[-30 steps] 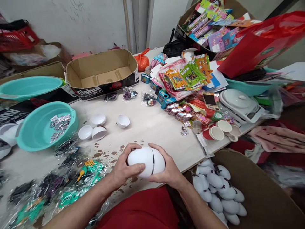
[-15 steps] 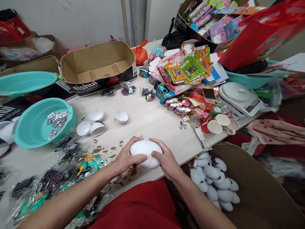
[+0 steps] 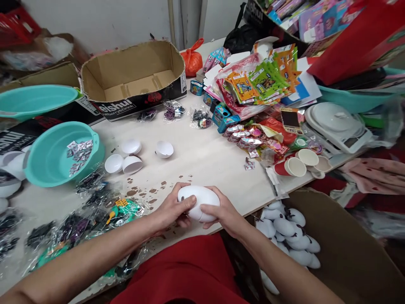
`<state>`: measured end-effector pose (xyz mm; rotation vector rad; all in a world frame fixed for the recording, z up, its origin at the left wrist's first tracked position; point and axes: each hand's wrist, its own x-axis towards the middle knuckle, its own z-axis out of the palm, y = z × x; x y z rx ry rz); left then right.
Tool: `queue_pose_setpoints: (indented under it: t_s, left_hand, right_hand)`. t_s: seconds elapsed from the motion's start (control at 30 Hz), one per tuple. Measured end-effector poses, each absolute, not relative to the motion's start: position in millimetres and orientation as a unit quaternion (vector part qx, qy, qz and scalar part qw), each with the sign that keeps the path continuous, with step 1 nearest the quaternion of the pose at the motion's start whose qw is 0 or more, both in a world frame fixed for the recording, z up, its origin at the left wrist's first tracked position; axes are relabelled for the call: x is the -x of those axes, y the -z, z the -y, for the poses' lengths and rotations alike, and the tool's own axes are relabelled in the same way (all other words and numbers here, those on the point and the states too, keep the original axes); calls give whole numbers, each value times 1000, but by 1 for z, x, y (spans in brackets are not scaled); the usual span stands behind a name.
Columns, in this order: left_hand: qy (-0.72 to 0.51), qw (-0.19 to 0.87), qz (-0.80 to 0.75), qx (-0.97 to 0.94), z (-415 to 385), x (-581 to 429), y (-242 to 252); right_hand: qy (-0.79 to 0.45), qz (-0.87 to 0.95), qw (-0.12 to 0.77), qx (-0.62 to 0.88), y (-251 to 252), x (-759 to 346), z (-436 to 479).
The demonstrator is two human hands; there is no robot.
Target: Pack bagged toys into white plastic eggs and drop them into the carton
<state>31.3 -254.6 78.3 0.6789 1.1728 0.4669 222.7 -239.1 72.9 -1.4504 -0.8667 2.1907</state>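
Observation:
A white plastic egg (image 3: pixel 202 198) lies sideways between my two hands, just above the table's front edge. My left hand (image 3: pixel 179 205) is closed round its left end, thumb across the top. Round the right end my right hand (image 3: pixel 221 210) is closed too, its thumb pressed on the front near a seam line. A small dark mark shows by my left thumb. Beyond my hands, several white half shells (image 3: pixel 133 164) rest on the table, and one half shell (image 3: pixel 164 149) sits apart from them.
A teal basin (image 3: pixel 47 169) holds small silvery packets. Clear bags of dark and green parts (image 3: pixel 82 223) cover the table's left front. White eggs (image 3: pixel 297 236) fill part of a carton (image 3: pixel 351 253) below the right edge. Snack packets (image 3: pixel 265 82) and paper cups (image 3: pixel 295 167) lie right.
Both hands still hold the egg; it has turned slightly and my left thumb has moved up over its top. The whole view has shifted a little.

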Motion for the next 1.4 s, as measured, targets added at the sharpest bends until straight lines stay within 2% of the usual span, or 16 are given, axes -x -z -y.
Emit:
queue_pose_setpoints:
  t_s: [0.1, 0.2, 0.37, 0.53, 0.7, 0.77, 0.87, 0.93, 1.0, 1.07, 1.2, 1.3, 1.4]
  left_hand:
    - [-216, 715, -504, -433, 236, -16, -69]
    - [-231, 692, -484, -484, 222, -8, -66]
    - [-208, 739, -530, -361, 228, -22, -69]
    - [-253, 712, -583, -300, 242, -36, -73]
    - [-183, 760, -534, -322, 229, -19, -65]
    - [-225, 741, -492, -398, 229, -13, -61]
    - [-314, 648, -481, -500, 247, -13, -50]
    - [-345, 644, -497, -468, 266, -16, -41]
    - [-355, 682, -503, -394, 286, -17, -33]
    - [-354, 701, -500, -366, 303, -14, -31]
    - [-345, 659, -487, -458, 320, -6, -45]
    - [-286, 647, -471, -527, 314, -1, -56]
    - [-235, 633, -502, -541, 302, 22, -55]
  right_hand:
    - [-827, 216, 171, 491, -55, -218, 239]
    - [-848, 173, 203, 457, -51, -217, 237]
    - [-777, 272, 260, 505, -57, -211, 248]
    - [-723, 257, 294, 570, -51, -197, 266]
    - [-780, 190, 248, 542, -37, -202, 256]
    - [-796, 170, 225, 536, -35, -206, 253]
    - [-794, 170, 201, 548, -38, -207, 264]
    - [-747, 243, 221, 578, -40, -205, 279]
    - [-696, 320, 234, 599, -42, -204, 293]
    - [-683, 346, 221, 604, -45, -203, 305]
    - [-727, 295, 232, 575, -50, -195, 324]
    - [-776, 186, 252, 547, -45, -192, 336]
    - [-737, 59, 312, 596, -32, -213, 340]
